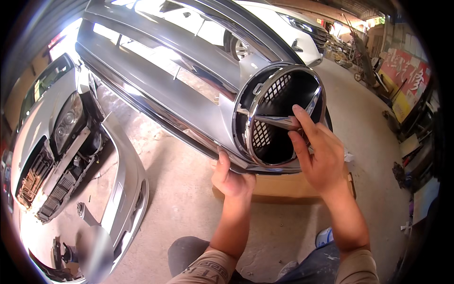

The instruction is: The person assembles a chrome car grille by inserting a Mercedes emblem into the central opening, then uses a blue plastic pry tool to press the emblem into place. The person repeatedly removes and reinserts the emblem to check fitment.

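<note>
A silver car grille (193, 97) with chrome-edged slats is tilted across the upper middle of the view. At its right end a round chrome car emblem (272, 121) with spokes stands partly out of its round housing, leaving a gap on the left. Black honeycomb mesh shows behind the spokes. My left hand (235, 182) holds the grille's lower edge, its thumb in front and its fingers hidden beneath. With thumb and forefinger, my right hand (323, 154) grips the emblem near its centre; its other fingers are partly hidden.
Under the grille's right end is a cardboard box (279, 190). A car (45, 102) with its front stripped stands at left, beside a loose silver bumper (125, 175) on the floor. Behind is a white car (265, 28). Clutter and a red-yellow signboard (402, 78) line the right wall.
</note>
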Demonstrator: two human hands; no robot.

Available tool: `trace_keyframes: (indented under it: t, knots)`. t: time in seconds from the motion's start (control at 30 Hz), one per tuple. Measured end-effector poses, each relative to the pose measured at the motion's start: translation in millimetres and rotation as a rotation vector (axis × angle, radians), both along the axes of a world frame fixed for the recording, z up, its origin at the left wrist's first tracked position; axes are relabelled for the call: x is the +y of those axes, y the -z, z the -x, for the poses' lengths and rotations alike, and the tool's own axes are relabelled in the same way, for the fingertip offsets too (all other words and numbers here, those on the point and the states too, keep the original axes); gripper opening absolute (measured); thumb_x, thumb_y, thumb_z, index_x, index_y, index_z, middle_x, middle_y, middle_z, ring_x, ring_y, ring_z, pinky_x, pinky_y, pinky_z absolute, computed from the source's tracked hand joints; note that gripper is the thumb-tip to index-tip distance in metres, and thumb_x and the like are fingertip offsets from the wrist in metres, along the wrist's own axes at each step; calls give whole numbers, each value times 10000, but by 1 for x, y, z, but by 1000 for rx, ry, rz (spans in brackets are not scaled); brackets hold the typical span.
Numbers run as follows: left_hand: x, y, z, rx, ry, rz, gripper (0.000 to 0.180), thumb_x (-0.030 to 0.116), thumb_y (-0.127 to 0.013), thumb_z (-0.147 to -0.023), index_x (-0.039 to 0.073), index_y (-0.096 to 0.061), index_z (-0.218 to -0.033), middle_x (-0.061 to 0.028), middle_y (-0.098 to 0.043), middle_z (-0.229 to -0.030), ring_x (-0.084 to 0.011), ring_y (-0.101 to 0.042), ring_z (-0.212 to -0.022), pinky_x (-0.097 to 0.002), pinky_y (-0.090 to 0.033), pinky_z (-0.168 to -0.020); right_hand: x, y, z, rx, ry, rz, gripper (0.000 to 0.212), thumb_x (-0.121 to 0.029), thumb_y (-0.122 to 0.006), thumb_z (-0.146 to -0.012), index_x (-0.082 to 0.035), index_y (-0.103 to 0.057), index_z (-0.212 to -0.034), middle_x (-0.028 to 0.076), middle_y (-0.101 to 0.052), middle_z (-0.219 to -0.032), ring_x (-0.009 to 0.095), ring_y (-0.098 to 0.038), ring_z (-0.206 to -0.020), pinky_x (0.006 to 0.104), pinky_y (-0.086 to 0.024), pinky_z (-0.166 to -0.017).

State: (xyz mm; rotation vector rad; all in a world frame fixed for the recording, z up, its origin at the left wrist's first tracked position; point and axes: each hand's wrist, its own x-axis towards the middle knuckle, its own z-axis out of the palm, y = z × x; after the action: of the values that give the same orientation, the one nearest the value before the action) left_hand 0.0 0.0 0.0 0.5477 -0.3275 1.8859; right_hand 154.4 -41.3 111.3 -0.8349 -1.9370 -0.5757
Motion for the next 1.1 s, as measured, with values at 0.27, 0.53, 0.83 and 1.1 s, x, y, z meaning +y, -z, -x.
trace_keyframes:
  t: [0.27,0.53,0.83,1.1]
  knots:
    - [-3,-3,5,3,-28,29,572,187,-587,-977,-58,-410,-1462,-210,-597,-1367,-348,-620,-1221,-464,-501,-1057,-7,2,3,20,15,0,532,4,-770,-810,0,-632,-1323,69,-748,-935,217,-623,-650,321,-523,-606]
    - [3,1,8,105,-16,-133,655,422,-527,-1018,-39,-438,-1474,-219,-554,-1443,-371,-534,-1330,-547,-361,-1166,-11,-4,3,-14,4,-26,553,-23,-795,-808,-13,-631,-1337,67,-742,-920,225,-613,-652,336,-514,-603]
    - [3,7,10,46,-10,-68,655,426,-519,-1022,-17,-423,-1495,-196,-564,-1433,-368,-554,-1297,-528,-419,-1124,-14,-4,9,52,-52,65,600,-36,-821,-784,-25,-615,-1347,60,-716,-886,242,-629,-688,361,-517,-611]
    - [-4,-2,7,7,2,-14,698,382,-636,-954,-63,-444,-1458,-204,-601,-1382,-359,-580,-1273,-489,-434,-1124,-19,3,8,114,-87,13,518,35,-781,-773,12,-661,-1277,99,-693,-795,221,-652,-656,319,-533,-611]
